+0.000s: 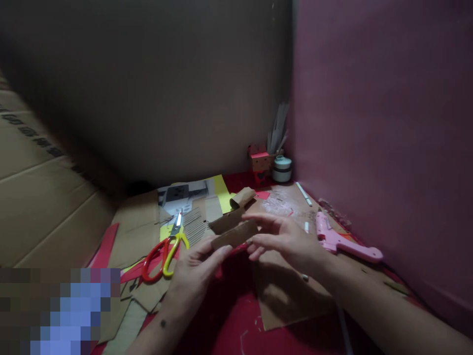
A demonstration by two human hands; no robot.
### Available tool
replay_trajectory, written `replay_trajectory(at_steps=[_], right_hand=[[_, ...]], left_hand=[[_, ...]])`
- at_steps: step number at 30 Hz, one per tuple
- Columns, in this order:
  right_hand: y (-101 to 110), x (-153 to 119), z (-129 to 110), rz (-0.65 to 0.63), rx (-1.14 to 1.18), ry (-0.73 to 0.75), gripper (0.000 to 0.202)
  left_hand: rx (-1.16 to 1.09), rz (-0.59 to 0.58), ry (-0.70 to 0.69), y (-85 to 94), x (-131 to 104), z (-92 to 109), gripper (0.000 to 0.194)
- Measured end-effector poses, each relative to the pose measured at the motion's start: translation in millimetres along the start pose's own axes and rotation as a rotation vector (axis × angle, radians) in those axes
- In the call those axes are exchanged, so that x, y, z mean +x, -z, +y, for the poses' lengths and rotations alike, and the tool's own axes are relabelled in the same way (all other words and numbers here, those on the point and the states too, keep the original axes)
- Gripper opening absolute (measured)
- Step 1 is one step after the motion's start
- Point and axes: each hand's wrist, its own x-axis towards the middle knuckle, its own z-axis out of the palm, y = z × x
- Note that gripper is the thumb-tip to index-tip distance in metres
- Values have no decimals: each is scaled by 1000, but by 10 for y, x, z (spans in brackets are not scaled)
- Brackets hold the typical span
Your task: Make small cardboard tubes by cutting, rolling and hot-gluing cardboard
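My left hand (199, 259) grips the near end of a narrow strip of brown cardboard (235, 233), thumb along its lower edge. At the strip's other end is my right hand (283, 239), its fingers stretched and apart, the tips close to or touching the cardboard; contact is hard to make out. Just behind the strip are another cardboard piece (227, 220) and a curled cardboard roll (243, 197). Scissors with red and yellow handles (166, 254) lie left of my left hand. A pink glue gun (340, 241) rests right of my right hand.
A flat cardboard sheet (291, 301) lies on the red cloth (221, 315) below my hands. Behind stand a small cardboard figure (259, 162) and a pale blue pot (282, 170). A large cardboard panel (48, 172) borders the left, a pink wall (384, 123) the right.
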Motion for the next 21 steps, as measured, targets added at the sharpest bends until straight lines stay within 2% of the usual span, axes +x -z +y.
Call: replay_trajectory(at_steps=[1, 2, 4, 6, 8, 11, 15, 18, 21], right_hand=[[89, -105, -32, 69, -216, 124, 48], [201, -230, -49, 196, -461, 261, 52], [470, -509, -18, 407, -961, 383, 53], [737, -764, 99, 517, -1317, 254, 56], [942, -933, 260, 547, -1527, 79, 55], [1096, -996, 473, 562, -1638, -48, 54], [1158, -910, 569, 526, -1630, 3, 52], [1158, -885, 479, 622, -1583, 105, 46], [1069, -902, 268, 724, -1416, 223, 32]], left_hand=[[-41, 28, 57, 14, -8, -17, 23], [-84, 44, 111, 29, -18, -34, 27], [-168, 54, 162, 53, -38, -62, 33], [-251, 38, 144, 56, -53, -77, 36], [-317, 10, 110, 40, -61, -79, 36], [-384, -44, 72, 8, -59, -80, 34], [-417, -65, 46, 9, -26, -108, 33], [-432, -77, 65, 25, 12, -146, 34], [-467, -109, 96, 23, 29, -182, 33]])
